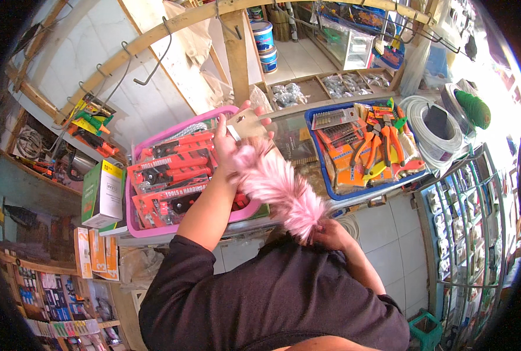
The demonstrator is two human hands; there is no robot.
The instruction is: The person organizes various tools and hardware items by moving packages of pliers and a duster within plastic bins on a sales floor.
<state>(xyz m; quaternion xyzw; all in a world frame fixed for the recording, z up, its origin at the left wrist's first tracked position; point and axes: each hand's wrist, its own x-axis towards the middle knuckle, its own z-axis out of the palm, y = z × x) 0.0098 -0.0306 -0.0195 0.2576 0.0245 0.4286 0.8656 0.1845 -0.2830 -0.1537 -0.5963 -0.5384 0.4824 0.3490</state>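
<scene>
My left hand [226, 139] is raised over the counter, its fingers round a tan card [250, 127] with a hang hole and a pale patch. Close to my body, my right hand [332, 235] is closed at the near end of a fluffy pink feather duster [284, 190]. The duster's far end is blurred and lies against the card and left wrist, covering part of both. Whatever the card carries below is hidden by the duster.
A pink basket [133, 219] of red-packaged tools stands left, beside a green-and-white box [104, 193]. On the right are a blue tray [331, 193] of pliers and blades and coiled white cable [430, 131]. Metal hooks [165, 44] hang from a wooden beam [184, 20] above.
</scene>
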